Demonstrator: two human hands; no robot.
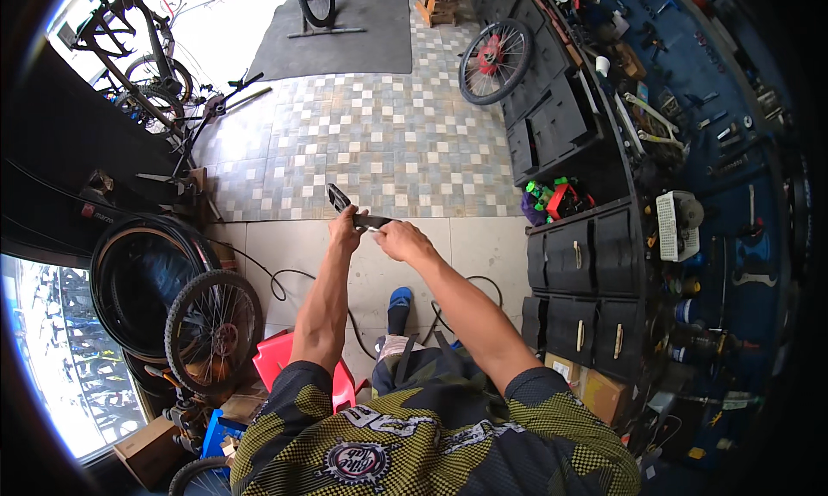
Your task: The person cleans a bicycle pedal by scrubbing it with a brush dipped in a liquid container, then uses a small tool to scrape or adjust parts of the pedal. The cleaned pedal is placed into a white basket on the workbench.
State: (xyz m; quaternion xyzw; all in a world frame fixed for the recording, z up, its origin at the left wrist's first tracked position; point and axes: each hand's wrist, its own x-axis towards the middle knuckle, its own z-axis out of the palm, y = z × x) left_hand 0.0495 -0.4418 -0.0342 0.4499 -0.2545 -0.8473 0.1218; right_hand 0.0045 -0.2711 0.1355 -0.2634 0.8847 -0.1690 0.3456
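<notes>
Out in front of me, above the pale floor tiles, both my hands meet at a dark, elongated part (336,196) with a black, forked-looking head. Its exact kind is too small to make out. My left hand (346,230) is closed around it just below the head. Close by on the right, my right hand (403,240) has its fingers closed at the part's other end, where a small light-coloured bit shows between the hands. My fingers hide much of the part.
Black drawer cabinets (595,250) and a tool wall line the right. A wheel with a red hub (490,58) leans there. On the left stand a spoked wheel (214,332), tyres (142,237) and a red stool (278,355). A black hose (274,280) trails across the floor.
</notes>
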